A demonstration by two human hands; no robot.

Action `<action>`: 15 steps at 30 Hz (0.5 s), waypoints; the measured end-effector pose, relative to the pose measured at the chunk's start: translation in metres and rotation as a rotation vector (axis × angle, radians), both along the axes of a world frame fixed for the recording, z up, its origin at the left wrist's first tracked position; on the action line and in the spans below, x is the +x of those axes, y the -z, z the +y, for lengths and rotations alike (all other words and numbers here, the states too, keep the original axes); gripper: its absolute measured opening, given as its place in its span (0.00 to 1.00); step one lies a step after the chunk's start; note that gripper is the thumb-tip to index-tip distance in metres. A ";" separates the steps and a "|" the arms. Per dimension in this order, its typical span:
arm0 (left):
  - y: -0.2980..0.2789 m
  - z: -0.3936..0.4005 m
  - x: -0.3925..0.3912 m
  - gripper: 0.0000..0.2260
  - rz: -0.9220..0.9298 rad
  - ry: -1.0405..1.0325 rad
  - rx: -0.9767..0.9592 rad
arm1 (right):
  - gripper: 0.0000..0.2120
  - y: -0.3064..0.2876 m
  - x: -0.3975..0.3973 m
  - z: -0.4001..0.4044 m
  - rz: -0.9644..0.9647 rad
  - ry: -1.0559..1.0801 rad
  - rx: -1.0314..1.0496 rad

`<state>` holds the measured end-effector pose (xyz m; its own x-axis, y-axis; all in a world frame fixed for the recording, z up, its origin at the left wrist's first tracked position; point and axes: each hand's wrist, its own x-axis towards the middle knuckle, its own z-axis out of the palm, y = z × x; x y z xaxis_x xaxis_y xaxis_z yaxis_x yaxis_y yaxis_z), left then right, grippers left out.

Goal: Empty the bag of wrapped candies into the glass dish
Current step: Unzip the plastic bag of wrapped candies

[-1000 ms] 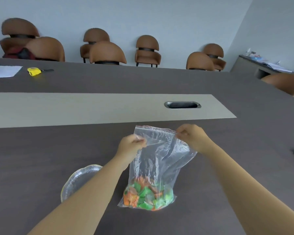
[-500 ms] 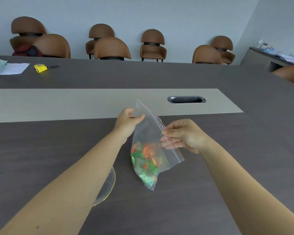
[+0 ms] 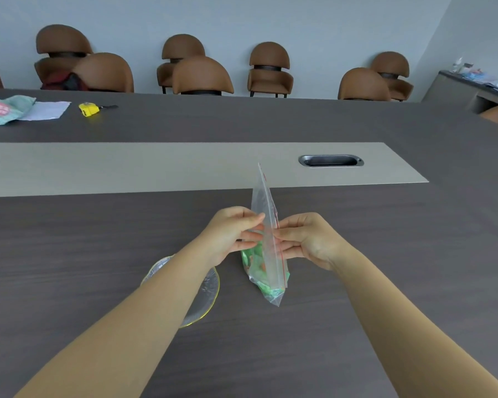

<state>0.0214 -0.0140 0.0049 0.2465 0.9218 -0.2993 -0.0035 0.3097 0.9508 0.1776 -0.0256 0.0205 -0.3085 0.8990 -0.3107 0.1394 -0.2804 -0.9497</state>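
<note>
A clear zip bag [image 3: 266, 242] with a red seal line hangs edge-on above the dark table, green and orange wrapped candies [image 3: 256, 265] bunched in its lower part. My left hand [image 3: 230, 234] pinches one side of the bag's seal edge. My right hand [image 3: 305, 239] pinches the other side, facing it. The glass dish [image 3: 210, 294], clear with a yellowish rim, sits on the table just left of the bag; my left forearm hides most of it.
A cable slot [image 3: 330, 161] is set in the pale strip [image 3: 127, 168] across the dark table [image 3: 69, 254]. A yellow tape measure [image 3: 89, 109], papers [image 3: 45, 110] and a teal packet [image 3: 3, 110] lie far left. Brown chairs [image 3: 202, 77] line the wall.
The bag turned from facing me flat to edge-on and was lifted off the table. Both hands came close together at its seal edge. The view shifted, so more of the dish shows.
</note>
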 end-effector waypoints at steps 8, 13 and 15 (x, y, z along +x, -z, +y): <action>-0.002 -0.003 0.003 0.07 0.039 -0.001 0.036 | 0.10 0.002 -0.010 -0.004 -0.144 0.012 0.138; 0.000 -0.003 0.003 0.07 0.051 0.032 0.042 | 0.10 0.007 -0.008 -0.002 -0.109 -0.013 0.118; 0.001 -0.001 0.002 0.07 0.042 0.034 0.038 | 0.09 0.008 -0.006 -0.002 -0.075 -0.028 0.106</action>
